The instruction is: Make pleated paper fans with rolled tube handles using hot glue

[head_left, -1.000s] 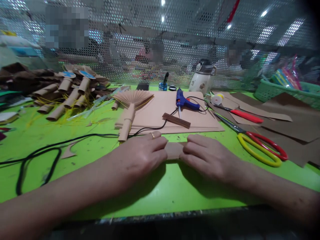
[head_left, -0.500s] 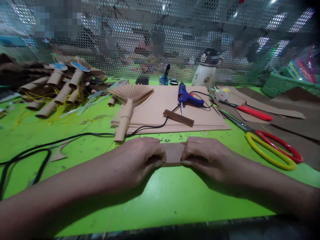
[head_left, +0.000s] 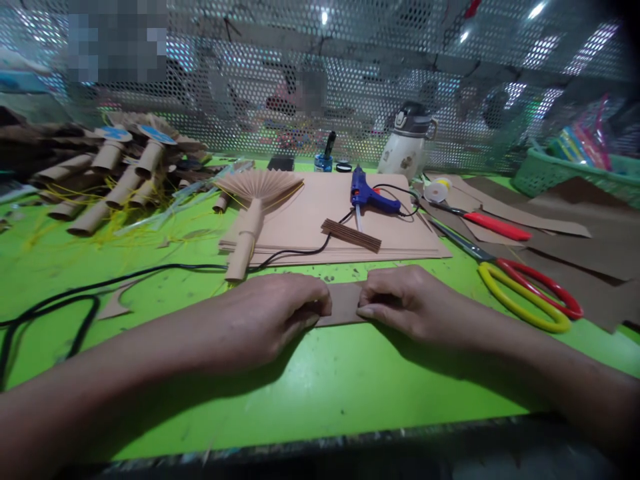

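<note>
A small brown paper strip (head_left: 345,303) lies low over the green table between both hands. My left hand (head_left: 285,310) pinches its left end, and my right hand (head_left: 407,303) pinches its right end. The fingertips are curled, so the strip's ends are hidden. Just beyond them a pleated brown piece (head_left: 351,235) rests on a stack of tan paper (head_left: 300,220), near a blue glue gun (head_left: 370,193). A paper fan with a rolled handle (head_left: 245,243) stands out at the stack's left side, its handle reaching toward my left hand.
Rolled paper tubes (head_left: 90,217) with yellow strings pile up at the left. A black cord (head_left: 165,268) crosses the green table (head_left: 320,400). Scissors (head_left: 525,297), brown sheets (head_left: 585,240) and a green basket (head_left: 550,175) are at the right; a white flask (head_left: 403,150) stands behind.
The view has shifted slightly. Both hands still pinch the strip, which now looks flatter and a little tilted, with my right fingers slightly repositioned.
</note>
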### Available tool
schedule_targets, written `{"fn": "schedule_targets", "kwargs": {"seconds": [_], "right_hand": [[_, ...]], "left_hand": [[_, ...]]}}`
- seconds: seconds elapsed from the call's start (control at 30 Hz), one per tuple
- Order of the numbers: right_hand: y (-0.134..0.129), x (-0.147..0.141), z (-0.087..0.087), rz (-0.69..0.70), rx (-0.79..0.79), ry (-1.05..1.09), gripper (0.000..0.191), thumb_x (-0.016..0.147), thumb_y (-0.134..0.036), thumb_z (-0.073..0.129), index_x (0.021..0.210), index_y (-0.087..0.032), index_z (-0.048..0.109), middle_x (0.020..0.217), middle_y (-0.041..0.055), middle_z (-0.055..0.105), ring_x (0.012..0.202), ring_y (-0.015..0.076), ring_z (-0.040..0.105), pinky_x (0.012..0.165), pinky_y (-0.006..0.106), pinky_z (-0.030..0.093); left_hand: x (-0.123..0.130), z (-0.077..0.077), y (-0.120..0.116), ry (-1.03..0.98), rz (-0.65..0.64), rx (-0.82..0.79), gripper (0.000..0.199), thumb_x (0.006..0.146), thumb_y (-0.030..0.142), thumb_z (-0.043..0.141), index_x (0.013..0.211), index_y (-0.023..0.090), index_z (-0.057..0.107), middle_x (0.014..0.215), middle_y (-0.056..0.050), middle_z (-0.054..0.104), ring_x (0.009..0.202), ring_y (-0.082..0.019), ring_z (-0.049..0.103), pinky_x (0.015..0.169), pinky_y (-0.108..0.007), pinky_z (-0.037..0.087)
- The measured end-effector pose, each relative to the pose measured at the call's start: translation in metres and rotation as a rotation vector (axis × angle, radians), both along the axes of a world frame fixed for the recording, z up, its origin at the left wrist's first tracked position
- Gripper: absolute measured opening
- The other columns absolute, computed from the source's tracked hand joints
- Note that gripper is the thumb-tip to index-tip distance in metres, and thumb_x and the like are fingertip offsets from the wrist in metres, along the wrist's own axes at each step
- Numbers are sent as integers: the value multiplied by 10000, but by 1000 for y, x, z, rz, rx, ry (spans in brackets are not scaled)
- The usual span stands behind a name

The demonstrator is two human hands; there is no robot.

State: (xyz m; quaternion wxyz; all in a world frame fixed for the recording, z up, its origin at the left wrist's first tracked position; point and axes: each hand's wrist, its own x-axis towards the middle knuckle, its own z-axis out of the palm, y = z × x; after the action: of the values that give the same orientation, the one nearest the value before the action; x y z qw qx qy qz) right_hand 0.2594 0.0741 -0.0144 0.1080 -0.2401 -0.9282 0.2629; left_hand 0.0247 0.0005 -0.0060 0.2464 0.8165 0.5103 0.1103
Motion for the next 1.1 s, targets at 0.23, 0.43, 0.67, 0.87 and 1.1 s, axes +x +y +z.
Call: {"fn": "schedule_targets", "kwargs": {"seconds": [0.23,0.43,0.67,0.87,1.1], "right_hand": [[4,-1,1,-35,-34,-60,102,885,-198,607,790,-162,612,719,8,620,647,123,513,593,241,349],[4,-4,2,-60,-71,-60,107,867,-195,603,768,-154,605,691,1,597,613,114,484,567,234,339],[6,-4,2,-69,-124,-71,131,859,-235,608,767,-142,623,670,-1,583,584,104,467,549,227,343],[8,-3,1,-57,-142,-61,132,849,-242,615,758,-146,614,657,-9,572,581,108,472,539,227,343],[7,-1,2,-11,-102,-62,105,864,-201,604,776,-157,571,698,-6,563,618,115,476,574,233,344]], "left_hand": [[0,3,2,67,-8,-11,138,928,262,448,881,223,572,815,-9,631,679,-156,538,574,-239,356],[6,7,2,129,-24,21,146,933,257,425,865,219,549,802,-7,617,662,-150,515,564,-237,336],[8,10,4,162,-73,24,139,904,206,433,834,213,553,747,7,605,631,-139,502,555,-236,330],[3,4,3,82,-93,47,168,920,220,447,927,208,615,839,-12,658,703,-144,556,612,-238,376],[-2,-1,5,-91,-201,93,253,946,179,465,1037,215,699,909,-24,696,766,-119,607,670,-211,406]]}}
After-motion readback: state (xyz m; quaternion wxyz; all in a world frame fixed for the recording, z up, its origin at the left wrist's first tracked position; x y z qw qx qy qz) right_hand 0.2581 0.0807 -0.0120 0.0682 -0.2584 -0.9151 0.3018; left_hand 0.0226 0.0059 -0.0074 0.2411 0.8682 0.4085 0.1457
